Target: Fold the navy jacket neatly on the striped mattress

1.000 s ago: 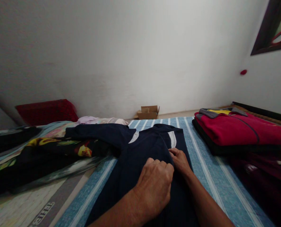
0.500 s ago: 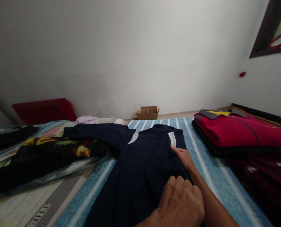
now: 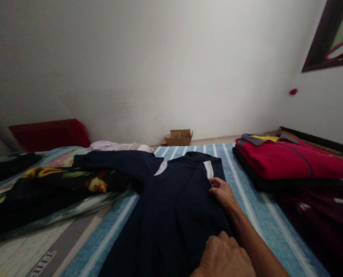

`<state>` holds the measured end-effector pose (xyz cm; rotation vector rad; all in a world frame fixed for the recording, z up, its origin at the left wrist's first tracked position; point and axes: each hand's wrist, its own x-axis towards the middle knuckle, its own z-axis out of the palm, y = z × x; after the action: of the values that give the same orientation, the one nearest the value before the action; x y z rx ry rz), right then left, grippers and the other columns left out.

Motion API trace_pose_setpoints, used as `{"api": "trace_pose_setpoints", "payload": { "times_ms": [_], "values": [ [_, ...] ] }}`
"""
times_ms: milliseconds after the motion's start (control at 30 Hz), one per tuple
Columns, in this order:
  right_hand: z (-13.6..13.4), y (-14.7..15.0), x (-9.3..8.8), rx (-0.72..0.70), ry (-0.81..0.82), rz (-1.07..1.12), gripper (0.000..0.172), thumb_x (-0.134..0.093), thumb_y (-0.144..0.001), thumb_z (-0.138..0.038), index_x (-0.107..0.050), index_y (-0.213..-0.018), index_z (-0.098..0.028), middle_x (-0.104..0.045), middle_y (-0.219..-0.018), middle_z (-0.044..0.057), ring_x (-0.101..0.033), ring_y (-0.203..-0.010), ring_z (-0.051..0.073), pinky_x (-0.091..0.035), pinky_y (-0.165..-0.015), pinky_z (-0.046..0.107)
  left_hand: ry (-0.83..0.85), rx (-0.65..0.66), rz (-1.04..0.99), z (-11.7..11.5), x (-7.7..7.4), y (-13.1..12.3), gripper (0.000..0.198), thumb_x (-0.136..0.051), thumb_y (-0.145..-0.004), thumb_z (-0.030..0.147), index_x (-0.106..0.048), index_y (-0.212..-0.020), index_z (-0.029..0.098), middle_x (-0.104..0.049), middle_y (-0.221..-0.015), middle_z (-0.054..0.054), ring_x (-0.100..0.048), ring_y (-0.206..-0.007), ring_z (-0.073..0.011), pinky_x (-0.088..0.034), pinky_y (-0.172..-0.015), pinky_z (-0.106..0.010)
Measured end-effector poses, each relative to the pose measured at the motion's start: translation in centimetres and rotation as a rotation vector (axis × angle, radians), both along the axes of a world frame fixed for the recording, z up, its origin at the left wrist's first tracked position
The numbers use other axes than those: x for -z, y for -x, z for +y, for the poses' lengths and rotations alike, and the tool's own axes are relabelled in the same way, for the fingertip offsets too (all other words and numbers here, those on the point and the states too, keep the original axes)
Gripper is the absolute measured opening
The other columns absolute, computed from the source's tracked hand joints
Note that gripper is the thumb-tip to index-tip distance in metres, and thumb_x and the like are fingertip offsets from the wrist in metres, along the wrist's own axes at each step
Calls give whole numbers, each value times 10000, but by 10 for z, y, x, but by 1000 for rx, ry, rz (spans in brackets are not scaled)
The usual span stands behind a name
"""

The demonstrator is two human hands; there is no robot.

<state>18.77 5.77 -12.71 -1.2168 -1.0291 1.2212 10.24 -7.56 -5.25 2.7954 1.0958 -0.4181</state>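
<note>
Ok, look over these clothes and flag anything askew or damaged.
The navy top looks lopsided: one sleeve stretches out left, beside the rumpled printed garment, with none stretched out on the right. No damage shows.

Navy garment (image 3: 165,204), 2 white patches (image 3: 161,168); white-striped blue sheet (image 3: 271,227).

1. Base: blue sheet (image 3: 265,209) w/ white stripes.
2. Ctr: navy LS top (image 3: 165,207), laid out.
3. R: folded blk garment (image 3: 255,181); maroon garment (image 3: 318,219) nearer cam.
4. L edge: beige/gry cloth (image 3: 44,246) w/ lettering.
</note>
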Motion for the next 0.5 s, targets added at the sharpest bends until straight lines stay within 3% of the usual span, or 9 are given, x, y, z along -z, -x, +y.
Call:
{"api": "trace_pose_setpoints", "payload": {
  "times_ms": [67, 167, 300, 500],
  "values": [
    [0, 0, 0, 24, -6, -9, 470, -481, -469, -99, -574, -924, -174, -530, -555, -70, -479, -485, 108, -335, -447, 206, 12, -13, 1, -1, 9, 1, 245, -416, -821, 98, -659, -851, 101, -642, -772, -136, -581, -722, -239, -248, -427, -278],
    [-1, 0, 1, 17, -20, -31, 548, -458, -469, -98, -555, -1004, -175, -507, -537, -81, -441, -451, 100, -302, -428, 205, -45, -12, -32, -3, 36, 6, 229, -424, -798, 77, -650, -782, 108, -621, -729, -126, -548, -653, -206, -248, -426, -260],
    [-1, -1, 4, 28, -42, -77, 498, -445, -474, -103, -598, -942, -174, -532, -586, -61, -443, -478, 98, -295, -436, 205, -134, -1, -138, -8, 68, 11, 194, -447, -791, 98, -629, -729, 124, -586, -679, -101, -504, -604, -171, -268, -437, -237],
    [-2, -1, 6, 5, 6, -77, 394, -437, -473, -111, -635, -810, -166, -598, -632, -27, -475, -481, 107, -326, -437, 215, -207, 13, -212, -21, 72, 15, 191, -431, -828, 129, -575, -704, 146, -552, -652, -60, -483, -595, -157, -269, -428, -230]
  ]
}}
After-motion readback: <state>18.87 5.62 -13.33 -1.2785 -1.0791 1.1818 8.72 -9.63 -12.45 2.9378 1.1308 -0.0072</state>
